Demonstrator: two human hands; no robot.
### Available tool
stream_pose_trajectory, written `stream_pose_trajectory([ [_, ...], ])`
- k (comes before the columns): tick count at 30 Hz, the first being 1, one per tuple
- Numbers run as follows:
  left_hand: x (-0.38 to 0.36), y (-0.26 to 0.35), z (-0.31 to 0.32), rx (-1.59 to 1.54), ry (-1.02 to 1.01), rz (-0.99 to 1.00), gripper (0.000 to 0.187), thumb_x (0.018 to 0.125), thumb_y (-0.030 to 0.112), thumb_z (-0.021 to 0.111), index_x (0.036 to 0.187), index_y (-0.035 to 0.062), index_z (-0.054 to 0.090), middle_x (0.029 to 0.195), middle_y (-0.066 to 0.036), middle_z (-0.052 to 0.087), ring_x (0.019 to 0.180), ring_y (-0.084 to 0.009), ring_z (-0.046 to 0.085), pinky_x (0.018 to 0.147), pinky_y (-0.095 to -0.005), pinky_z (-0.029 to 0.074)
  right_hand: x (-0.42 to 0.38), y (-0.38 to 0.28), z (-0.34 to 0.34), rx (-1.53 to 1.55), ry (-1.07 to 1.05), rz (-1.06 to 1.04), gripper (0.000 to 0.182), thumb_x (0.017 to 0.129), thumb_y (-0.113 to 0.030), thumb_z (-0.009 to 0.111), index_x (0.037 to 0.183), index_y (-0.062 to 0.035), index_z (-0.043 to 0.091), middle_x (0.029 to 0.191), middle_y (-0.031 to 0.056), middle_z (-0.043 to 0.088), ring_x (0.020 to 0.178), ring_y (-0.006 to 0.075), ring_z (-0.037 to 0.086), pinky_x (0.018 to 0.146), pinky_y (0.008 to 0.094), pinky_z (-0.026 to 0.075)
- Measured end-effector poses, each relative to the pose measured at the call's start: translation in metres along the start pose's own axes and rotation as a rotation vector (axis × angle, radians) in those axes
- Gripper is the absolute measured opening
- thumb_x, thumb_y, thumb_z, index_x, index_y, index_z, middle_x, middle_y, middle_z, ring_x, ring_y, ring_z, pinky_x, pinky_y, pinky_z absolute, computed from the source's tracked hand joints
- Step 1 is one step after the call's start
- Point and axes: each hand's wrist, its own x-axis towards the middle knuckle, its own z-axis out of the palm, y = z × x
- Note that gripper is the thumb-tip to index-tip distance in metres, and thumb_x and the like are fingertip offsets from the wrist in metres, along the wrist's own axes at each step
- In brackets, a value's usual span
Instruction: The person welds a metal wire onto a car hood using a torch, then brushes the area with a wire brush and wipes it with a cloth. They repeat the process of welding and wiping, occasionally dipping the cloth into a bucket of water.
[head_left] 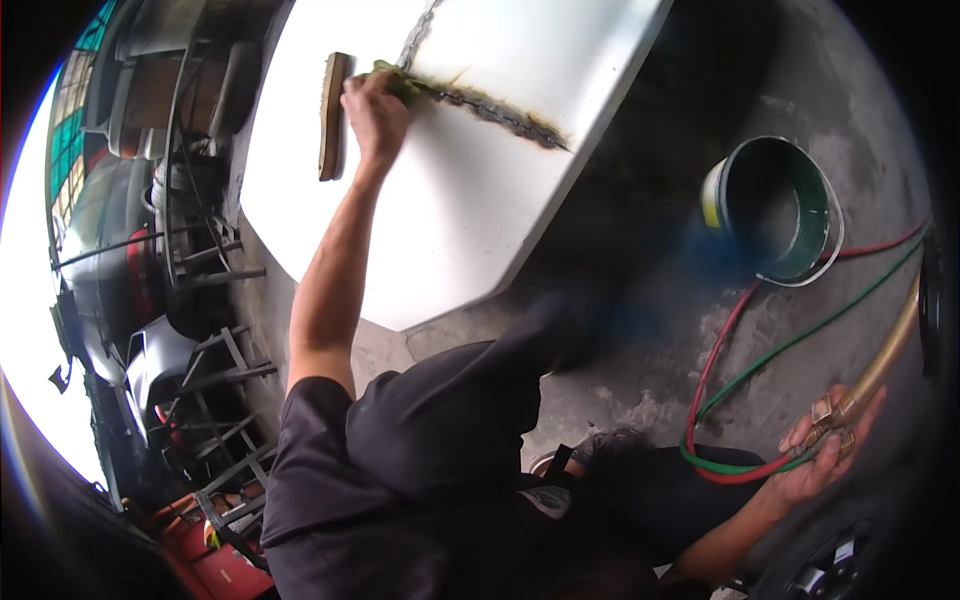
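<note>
My left hand [377, 112] reaches over a large white panel [440, 220], its fingers closed on a yellow-green cloth [398, 84]. A wooden-backed brush [332, 118] lies on the panel just left of that hand. From the cloth, a dark, scorched, bumpy seam [510, 115] runs to the panel's right edge, and another grey rough strip [416, 38] goes upward. At the lower right, my right hand [828, 445] is wrapped round the valve end of a brass torch [880, 360], to which a red and a green hose lead.
A dark green bucket [790, 210] stands on the grey concrete floor [650, 380]. The red hose [705, 385] and green hose [770, 362] loop between it and my legs. Metal racks [225, 375] and vehicle parts fill the left side. A wheel [835, 570] is at the lower right.
</note>
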Motion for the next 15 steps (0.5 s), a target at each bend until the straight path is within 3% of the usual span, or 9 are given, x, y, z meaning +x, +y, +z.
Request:
stream_pose_trajectory([
  [1,-0.003,0.016,0.007,-0.192,-0.147,0.099,0.036,0.086,-0.009,0.053,0.111,0.0065,0.075,0.107,-0.013,0.072,0.115,-0.0269,0.061,0.101,-0.0437,0.049,0.000,0.000,0.001,0.006,0.011,-0.004,0.083,0.094,-0.025,0.055,0.162,0.0061,0.020,0.111,0.0237,0.059,0.056,0.0113,0.056,0.037,0.0195,0.046],
  [2,-0.034,0.019,0.066,-0.321,0.024,0.152,0.028,0.085,-0.004,0.065,0.110,0.0061,0.072,0.105,-0.014,0.073,0.100,-0.0269,0.065,0.095,-0.0406,0.052,0.000,-0.002,0.001,0.006,0.009,0.000,0.083,0.094,-0.025,0.055,0.162,0.0061,0.020,0.111,0.0237,0.059,0.056,0.0113,0.056,0.037,0.0195,0.046],
  [3,-0.047,0.096,0.042,-0.180,-0.036,0.478,0.023,0.092,0.004,0.060,0.112,0.0063,0.071,0.099,-0.010,0.073,0.098,-0.0266,0.065,0.094,-0.0409,0.050,0.001,-0.002,0.001,0.012,0.011,0.003,0.084,0.094,-0.025,0.056,0.162,0.0059,0.020,0.111,0.0237,0.058,0.055,0.0115,0.056,0.036,0.0197,0.046],
  [4,-0.077,0.117,0.081,-0.384,-0.165,0.607,0.030,0.092,0.008,0.058,0.119,0.0076,0.069,0.096,-0.009,0.072,0.098,-0.0267,0.064,0.097,-0.0407,0.047,0.002,-0.003,0.003,0.018,0.012,0.001,0.084,0.093,-0.025,0.056,0.162,0.0056,0.020,0.110,0.0236,0.058,0.054,0.0117,0.055,0.035,0.0199,0.045],
  [7,-0.119,0.240,0.000,-0.745,-0.763,0.616,0.050,0.076,-0.004,0.068,0.124,0.0105,0.071,0.139,-0.022,0.051,0.121,-0.0399,0.052,0.099,-0.0447,0.051,0.003,-0.010,0.018,-0.005,0.039,0.004,0.085,0.093,-0.026,0.057,0.163,0.0050,0.021,0.107,0.0232,0.057,0.052,0.0117,0.054,0.034,0.0202,0.045],
  [9,-0.127,0.258,-0.019,-0.970,-0.851,0.528,0.048,0.076,-0.013,0.063,0.118,0.0077,0.073,0.137,-0.021,0.054,0.124,-0.0395,0.053,0.101,-0.0459,0.050,0.001,-0.010,0.018,-0.024,0.015,0.002,0.085,0.093,-0.027,0.056,0.163,0.0047,0.021,0.106,0.0226,0.056,0.052,0.0117,0.054,0.034,0.0201,0.045],
  [12,-0.113,0.255,-0.035,-1.042,-0.834,0.507,0.046,0.078,-0.016,0.060,0.116,0.0055,0.073,0.137,-0.022,0.054,0.127,-0.0400,0.055,0.103,-0.0451,0.052,-0.001,-0.007,0.016,-0.023,0.016,0.004,0.085,0.093,-0.028,0.056,0.163,0.0044,0.021,0.105,0.0214,0.056,0.052,0.0116,0.054,0.035,0.0198,0.044],
  [14,-0.106,0.252,-0.037,-1.125,-0.915,0.293,0.044,0.079,-0.015,0.059,0.116,0.0038,0.073,0.139,-0.023,0.053,0.129,-0.0407,0.056,0.106,-0.0439,0.052,-0.002,-0.004,0.014,-0.009,0.035,-0.002,0.084,0.093,-0.028,0.055,0.163,0.0043,0.021,0.105,0.0209,0.056,0.052,0.0116,0.054,0.035,0.0195,0.044],
  [15,-0.106,0.251,-0.036,-1.117,-0.912,0.314,0.044,0.079,-0.015,0.059,0.116,0.0038,0.073,0.139,-0.023,0.053,0.129,-0.0407,0.056,0.106,-0.0439,0.052,0.000,-0.003,0.012,0.009,0.011,-0.016,0.084,0.092,-0.028,0.055,0.163,0.0040,0.022,0.105,0.0205,0.056,0.053,0.0115,0.053,0.035,0.0193,0.044],
])
